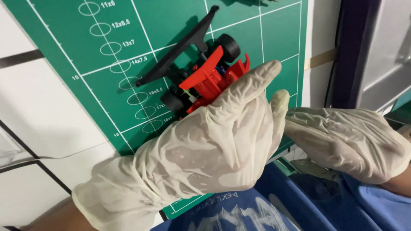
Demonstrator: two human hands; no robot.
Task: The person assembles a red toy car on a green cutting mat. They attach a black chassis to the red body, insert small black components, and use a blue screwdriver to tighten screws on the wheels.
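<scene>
The left hand (205, 145), in a pale glove, has its grip closed around a small red toy car (205, 79), holding it up over the green cutting mat (128, 34) on the white bench (43, 119). The car's black wheels (229, 46) and long black wing (180, 47) point away from the palm. The gloved right hand (346, 141) sits just beside it, fingertips tucked behind the left hand, so I cannot tell whether its grip holds anything. This looks like fitting work on the car's hidden side; any next move calls for a steady left hold.

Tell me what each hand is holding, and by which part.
The left hand grips a red toy car by its body, black wheels and wing sticking out above the fingers. The right hand touches the left fingertips; whether it holds anything cannot be told.
</scene>
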